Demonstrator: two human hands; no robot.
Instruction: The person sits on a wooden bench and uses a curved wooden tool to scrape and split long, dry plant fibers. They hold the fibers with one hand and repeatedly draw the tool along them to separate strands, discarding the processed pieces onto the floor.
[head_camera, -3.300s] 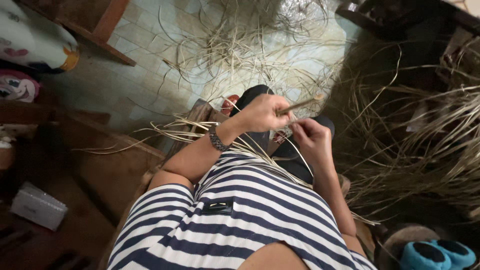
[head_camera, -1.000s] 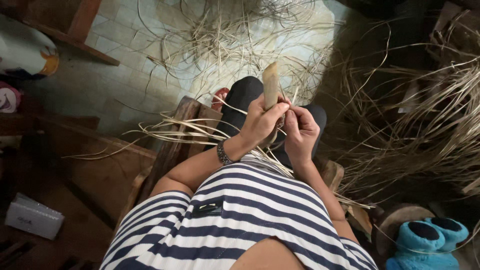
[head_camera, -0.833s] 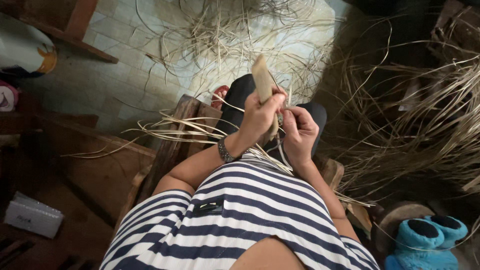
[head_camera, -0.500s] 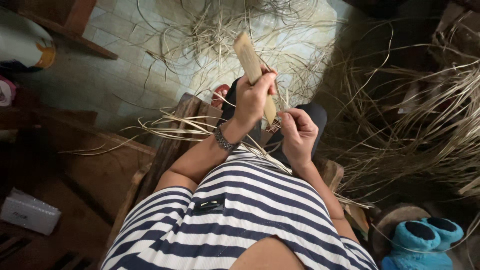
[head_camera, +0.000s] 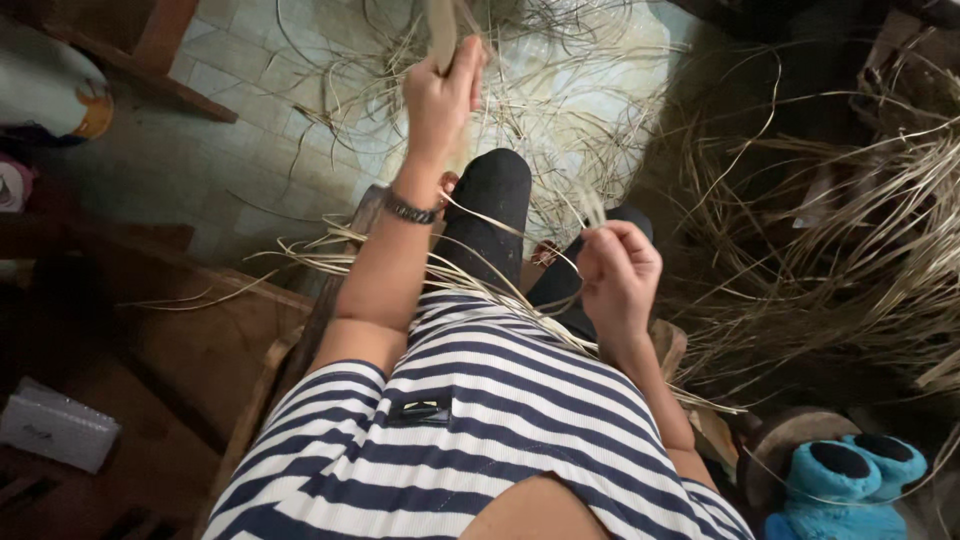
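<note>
Right hand (head_camera: 618, 275) low over lap, fingers pinching thin straw strands (head_camera: 592, 212). Left hand (head_camera: 440, 95) raised, arm extended, fist gripping flat reed strip (head_camera: 440, 30) at frame top. Straw heap (head_camera: 860, 250) crowding right; tiled floor (head_camera: 250, 120) beyond left.

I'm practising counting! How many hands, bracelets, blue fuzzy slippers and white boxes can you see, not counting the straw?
Hands: 2, the left hand raised with a flat strip, the right hand pinching thin strands
Bracelets: 1
Blue slippers: 2
White boxes: 1
Total: 6
</note>
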